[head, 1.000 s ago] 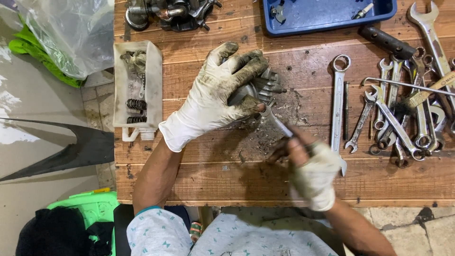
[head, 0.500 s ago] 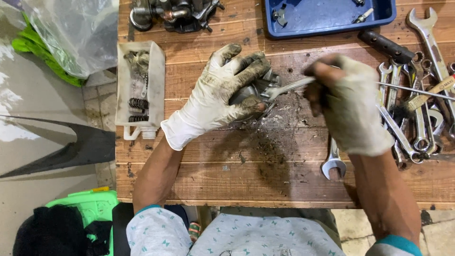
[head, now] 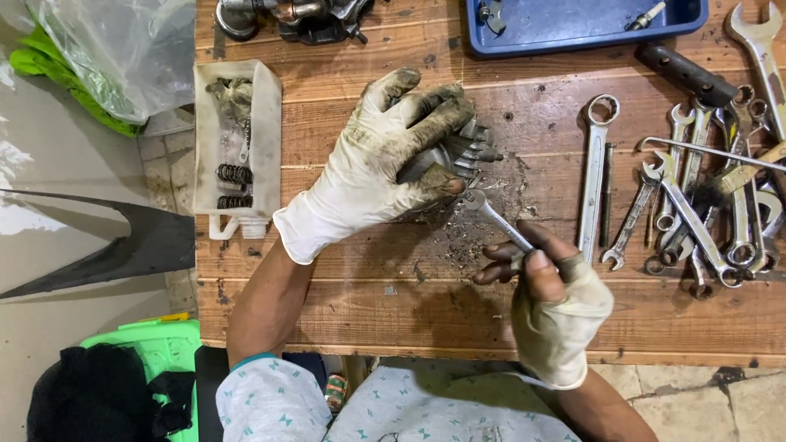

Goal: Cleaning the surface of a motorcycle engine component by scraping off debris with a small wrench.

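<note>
The left hand (head: 385, 168), in a dirty white glove, lies spread over a finned grey metal part (head: 463, 155) on the wooden workbench (head: 393, 303), its fingers and thumb clamped around the part's rim. This grip is unchanged from half a second ago, and the part sits in the same spot, near the middle of the bench, just right of the white plastic tray (head: 236, 147) that holds springs and small pieces.

The right hand (head: 550, 299) is what differs. Half a second ago it was raised to the right of the part, level with it and partly covering the wrenches, with the tool pointing left into the fins. Now it has dropped toward the near edge of the bench and sits below and to the right of the part. Its worn glove leaves the fingertips bare, and these pinch the handle of a small spanner (head: 495, 219). The spanner now slants up and to the left, its head touching the lower edge of the part beside the left thumb.

With the hand lower, the long ring spanner (head: 594, 176) and the pile of wrenches (head: 708, 205) on the right are in plain view. Dark grit (head: 458, 245) is strewn on the boards beneath the part. A blue tray (head: 573, 33) rests at the far edge.
</note>
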